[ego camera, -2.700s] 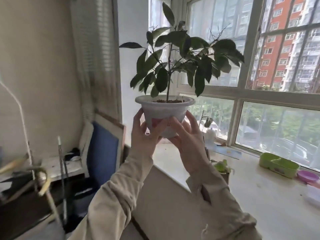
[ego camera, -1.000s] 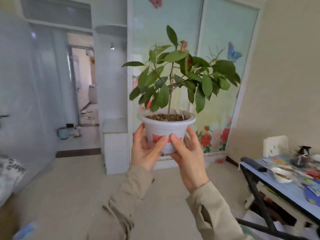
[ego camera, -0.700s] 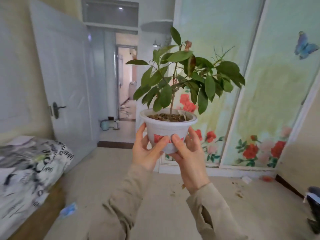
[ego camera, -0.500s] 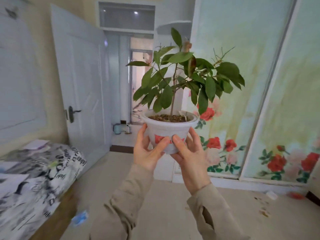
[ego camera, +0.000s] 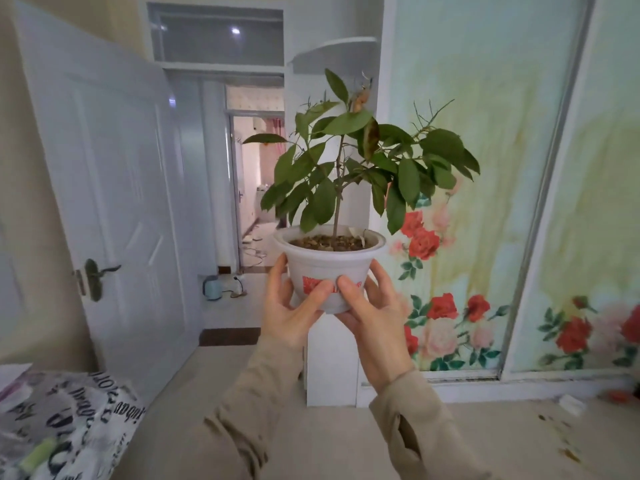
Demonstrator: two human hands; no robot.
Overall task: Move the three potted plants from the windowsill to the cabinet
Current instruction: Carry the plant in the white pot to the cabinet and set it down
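Pot (ego camera: pixel 329 263), blurred red label, unreadable

A leafy green potted plant (ego camera: pixel 349 174) is standing upright in a white plastic pot (ego camera: pixel 329 268) with a red label, showing gravelly soil, being held aloft mid-air.

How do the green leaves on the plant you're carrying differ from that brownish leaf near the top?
The green leaves are flat and broad, and most hang outward and down; the brown leaf is shrivelled and curled. The green ones spread wide across the crown, the brown one sits alone near the top of the stem. Both belong to the plant in the white pot, held by the left hand and right hand.
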